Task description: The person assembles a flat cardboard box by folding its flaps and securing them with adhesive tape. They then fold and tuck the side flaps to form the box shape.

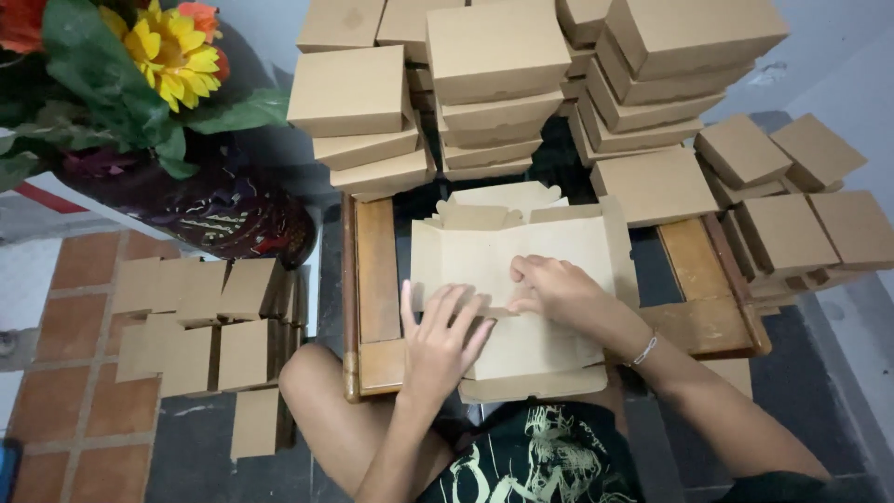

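Observation:
A flat, unfolded brown cardboard box blank (507,251) lies on a small wooden table (377,270) in front of me. My left hand (438,340) rests flat on its lower left part, fingers spread. My right hand (554,289), with a bracelet on the wrist, presses on the middle of the blank, fingers bent along a fold. Neither hand grips anything.
Stacks of folded brown boxes (494,84) fill the table's far side, more (801,214) at the right. Flat blanks (200,326) lie piled on the floor at left. A dark vase (223,210) with artificial flowers (168,56) stands at the upper left. My knee (317,391) is by the table edge.

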